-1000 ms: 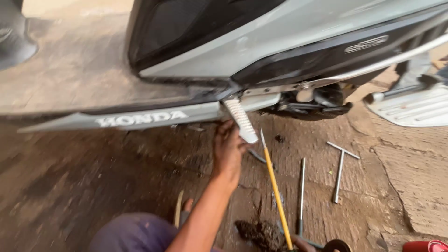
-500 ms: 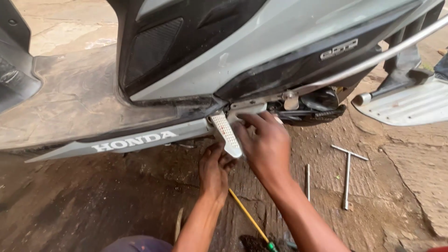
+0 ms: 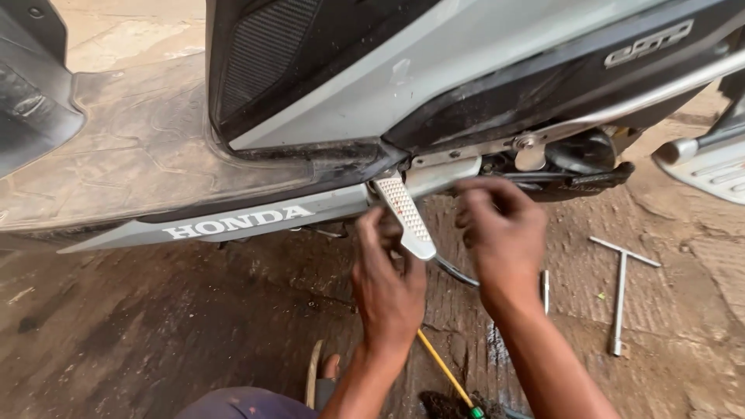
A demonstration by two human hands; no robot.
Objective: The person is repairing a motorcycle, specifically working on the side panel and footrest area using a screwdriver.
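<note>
Left hand [image 3: 388,287] is curled up under the footrest [image 3: 405,217], fingers touching its lower end. Right hand [image 3: 500,229] hovers just beside it, fingers loosely bent, holding nothing, near the metal bracket [image 3: 446,172]. Footrest is folded out, angling down from the scooter [image 3: 434,93] side, below the grey panel [image 3: 233,223]. T-handle wrench [image 3: 621,287] lies on the brick ground [image 3: 691,341] to the right, well apart. Yellow-handled screwdriver [image 3: 446,371] lies between the forearms.
</note>
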